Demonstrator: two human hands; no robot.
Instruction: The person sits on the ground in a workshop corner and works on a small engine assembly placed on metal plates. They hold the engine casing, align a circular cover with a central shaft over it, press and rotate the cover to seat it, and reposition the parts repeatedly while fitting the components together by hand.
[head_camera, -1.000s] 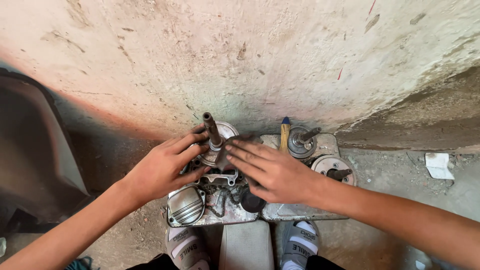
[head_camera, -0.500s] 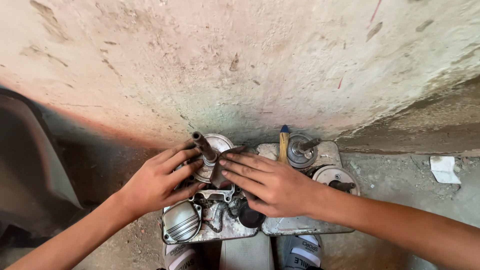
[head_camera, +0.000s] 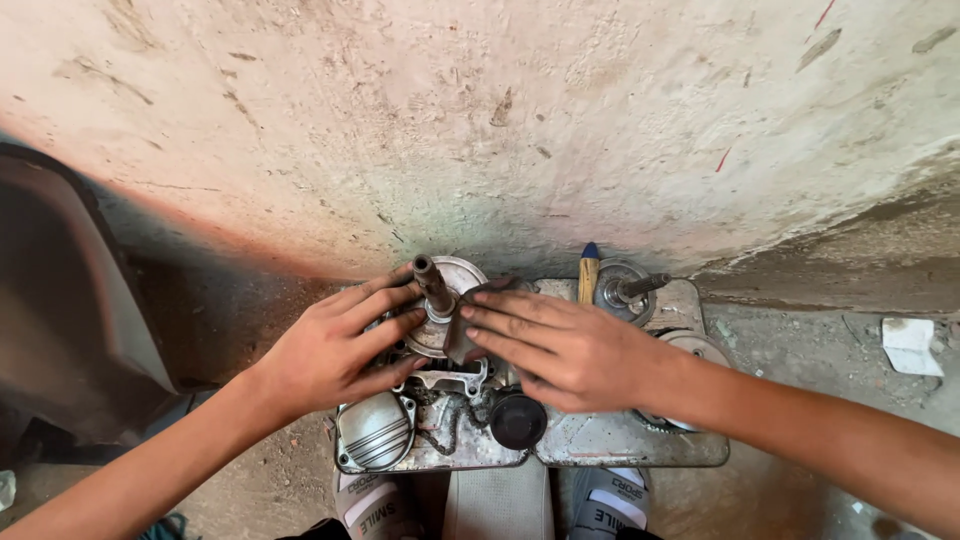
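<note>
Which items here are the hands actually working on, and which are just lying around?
In hand:
- left hand on the round metal disc around the upright shaft
- right hand pressing a dark cloth by that shaft
- metal tray beneath

Lying about:
- second shaft and disc
- yellow tool handle
- ribbed cover
- black cap
- paper scrap

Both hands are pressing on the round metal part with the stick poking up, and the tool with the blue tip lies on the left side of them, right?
Not quite. The head view shows the wooden-handled tool with the blue tip on the right side, beyond the right hand. The rest holds: the left hand and right hand both rest on the round grey metal part with its upright shaft.
</note>
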